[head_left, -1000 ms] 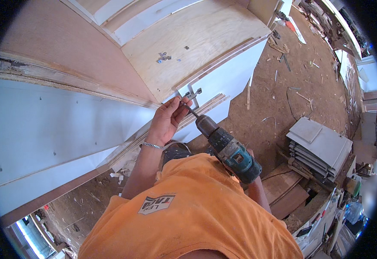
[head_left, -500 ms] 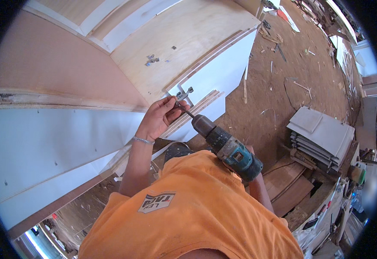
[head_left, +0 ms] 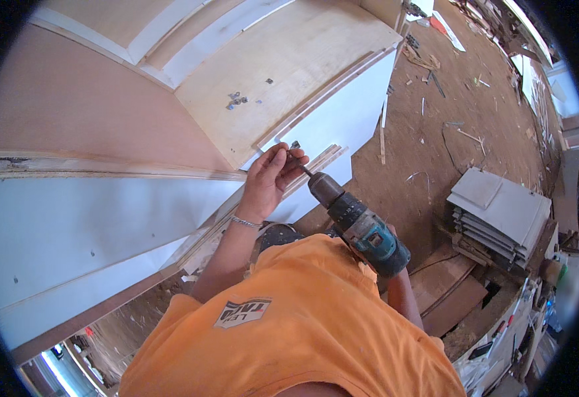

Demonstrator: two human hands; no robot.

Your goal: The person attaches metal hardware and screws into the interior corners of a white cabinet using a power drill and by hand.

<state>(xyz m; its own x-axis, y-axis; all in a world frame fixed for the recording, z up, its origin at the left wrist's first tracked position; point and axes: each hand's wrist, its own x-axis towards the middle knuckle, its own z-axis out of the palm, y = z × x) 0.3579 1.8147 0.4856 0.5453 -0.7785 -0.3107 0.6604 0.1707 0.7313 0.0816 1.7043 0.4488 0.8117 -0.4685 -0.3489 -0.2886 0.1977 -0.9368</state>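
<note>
My left hand [head_left: 271, 177] is raised at the edge of a white laminated panel [head_left: 332, 122], its fingertips pinching a small metal screw or fitting [head_left: 294, 147] right at the tip of the drill bit. My right hand [head_left: 397, 283] grips a teal and black cordless drill [head_left: 359, 223]. That hand is mostly hidden under the drill body, with only the wrist and forearm showing. The bit [head_left: 304, 170] points up and left toward my left fingers. A thin bracelet sits on my left wrist.
A plywood board [head_left: 283, 59] above the panel carries several small metal fittings [head_left: 236, 100]. A long white panel [head_left: 71, 231] runs along the left. A stack of grey-white boards [head_left: 501, 212] lies at the right on a dirt floor [head_left: 435, 139] strewn with wood scraps.
My left fingers have closed in around the bit tip and the small metal piece. The drill has stayed aimed at the same spot on the panel edge, and the view has shifted slightly.
</note>
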